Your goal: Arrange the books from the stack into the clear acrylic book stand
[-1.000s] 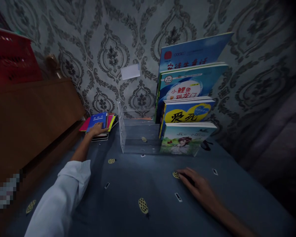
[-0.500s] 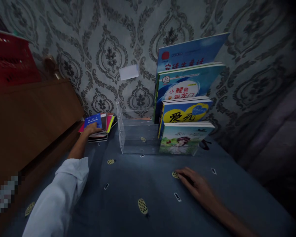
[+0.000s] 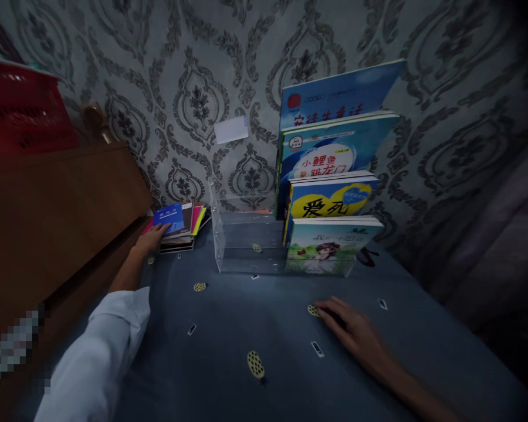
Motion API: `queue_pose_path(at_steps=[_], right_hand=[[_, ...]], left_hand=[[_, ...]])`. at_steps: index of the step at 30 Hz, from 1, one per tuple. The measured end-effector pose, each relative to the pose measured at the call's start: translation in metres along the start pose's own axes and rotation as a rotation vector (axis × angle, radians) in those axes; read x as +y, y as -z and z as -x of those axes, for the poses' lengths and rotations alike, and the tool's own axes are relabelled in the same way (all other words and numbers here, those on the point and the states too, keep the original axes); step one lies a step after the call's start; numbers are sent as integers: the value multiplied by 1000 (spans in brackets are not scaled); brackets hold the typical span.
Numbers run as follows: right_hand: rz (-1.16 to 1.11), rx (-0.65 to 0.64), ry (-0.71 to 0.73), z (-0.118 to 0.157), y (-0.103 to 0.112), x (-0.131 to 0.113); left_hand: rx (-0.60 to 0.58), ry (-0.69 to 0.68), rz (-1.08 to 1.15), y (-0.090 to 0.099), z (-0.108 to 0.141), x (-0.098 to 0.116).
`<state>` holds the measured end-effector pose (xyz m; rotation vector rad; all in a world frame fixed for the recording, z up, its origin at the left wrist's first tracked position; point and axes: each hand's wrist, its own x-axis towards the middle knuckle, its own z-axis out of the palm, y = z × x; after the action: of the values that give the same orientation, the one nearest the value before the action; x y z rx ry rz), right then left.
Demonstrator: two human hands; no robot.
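A small pile of books and booklets, topped by a blue booklet [image 3: 171, 218], lies at the left beside the wooden furniture. My left hand [image 3: 149, 239] is at the near left edge of that pile, fingers apart and fingertips on the blue booklet. My right hand [image 3: 345, 322] rests on the dark blue patterned cloth [image 3: 220, 340], fingers loosely bent and apart, with nothing in it. A clear stepped rack [image 3: 246, 261] stands in the middle. Its right half holds a front green picture book [image 3: 330, 249], a yellow and blue book [image 3: 330, 199] and taller blue books [image 3: 338, 140] behind.
A brown wooden headboard-like piece [image 3: 61, 211] runs along the left, with a red bag [image 3: 24, 111] above it. Patterned wallpaper rises behind, bearing a white card [image 3: 231, 129]. A small dark object [image 3: 367, 257] lies right of the rack.
My left hand has drawn back to the left and slightly down, from the top of the blue booklet to its edge. My right hand has stayed in place.
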<state>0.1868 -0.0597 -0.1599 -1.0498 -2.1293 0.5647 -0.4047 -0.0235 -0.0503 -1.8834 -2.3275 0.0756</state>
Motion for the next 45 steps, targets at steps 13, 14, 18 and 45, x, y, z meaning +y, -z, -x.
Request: queue_pose_path(at_steps=[13,14,18,45], right_hand=[[-12,-20,0,-1,4,-9],[-21,-17,5,-1,4,-9],[-46,-12,17,-1,3,-10],[10,-65,37,1,7,-23]], left_hand=[[71,124,-134,6,48,11],[74,126,-133,5,56,12],[99,104,-88,-1,94,23],[-49,-120,331,-57,102,126]])
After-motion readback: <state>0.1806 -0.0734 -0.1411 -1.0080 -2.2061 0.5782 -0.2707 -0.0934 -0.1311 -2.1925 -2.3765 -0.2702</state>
